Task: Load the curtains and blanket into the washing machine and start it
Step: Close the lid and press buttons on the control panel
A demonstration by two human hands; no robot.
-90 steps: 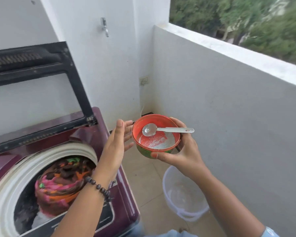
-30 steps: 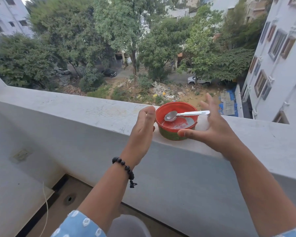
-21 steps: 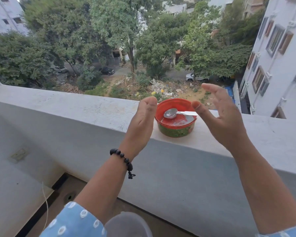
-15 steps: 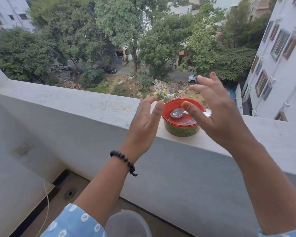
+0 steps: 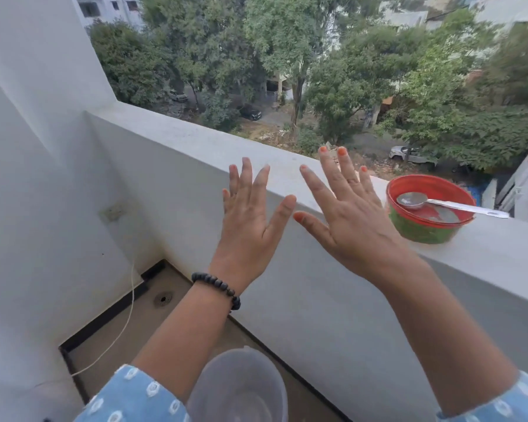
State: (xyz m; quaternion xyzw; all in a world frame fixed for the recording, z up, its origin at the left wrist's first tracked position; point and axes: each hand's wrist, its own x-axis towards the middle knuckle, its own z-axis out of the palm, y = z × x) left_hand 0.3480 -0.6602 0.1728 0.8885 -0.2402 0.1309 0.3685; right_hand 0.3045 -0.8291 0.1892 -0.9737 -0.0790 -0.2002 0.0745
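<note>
An orange-red bowl (image 5: 424, 220) with a green outside stands on top of the white balcony wall (image 5: 195, 138) at the right, with a metal spoon (image 5: 448, 204) lying across its rim. My left hand (image 5: 249, 214) and my right hand (image 5: 345, 208) are raised side by side in front of the wall, fingers spread and straight, holding nothing. The right hand is just left of the bowl and apart from it. The washing machine, curtains and blanket are out of view.
A translucent plastic bucket (image 5: 238, 388) stands on the balcony floor below my arms. A floor drain (image 5: 162, 299) and a thin white cord (image 5: 128, 318) lie near the left wall. Beyond the balcony wall are trees, parked cars and buildings.
I carried the bowl from beside the washing machine, set it on the balcony wall and let go. Both hands have drawn away to the left of it and the view has turned left.
</note>
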